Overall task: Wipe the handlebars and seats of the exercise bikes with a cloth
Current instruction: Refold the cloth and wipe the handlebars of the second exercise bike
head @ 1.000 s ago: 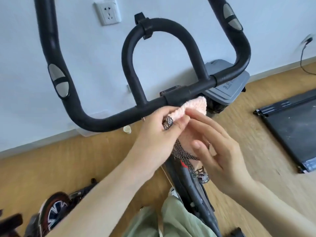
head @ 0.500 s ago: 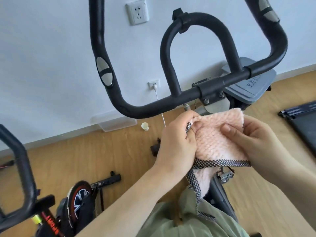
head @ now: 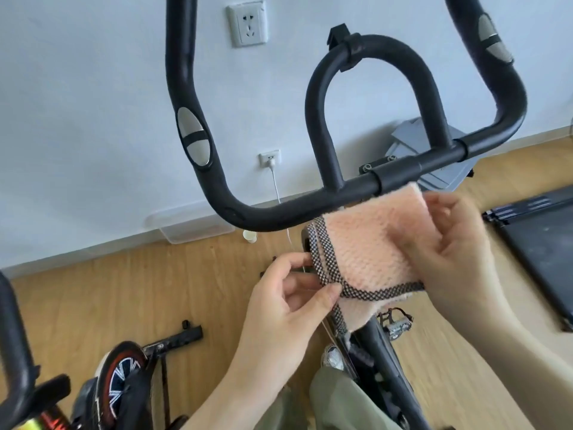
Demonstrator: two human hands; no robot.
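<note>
A black padded handlebar (head: 279, 212) of an exercise bike fills the upper view, with a centre loop and silver pulse pads on both side grips. Just below its crossbar I hold a folded pink cloth (head: 366, 243) with a black-and-white checked trim. My left hand (head: 288, 302) pinches the trim at the cloth's lower left corner. My right hand (head: 449, 243) grips the cloth's right side, fingers over its face. The cloth's top edge touches the crossbar near the clamp. The bike's seat is out of view.
A second bike's handlebar (head: 12, 352) and red-rimmed flywheel (head: 121, 373) stand at the lower left. A treadmill deck (head: 539, 243) lies on the wooden floor at right. A clear plastic box (head: 192, 225), a small cup (head: 249, 235) and a plugged-in white cable (head: 276, 187) sit by the wall.
The cloth went from bunched between both hands to spread flat. My left hand slid down to the lower left corner. The view shifted, bringing the left grip and second bike into sight.
</note>
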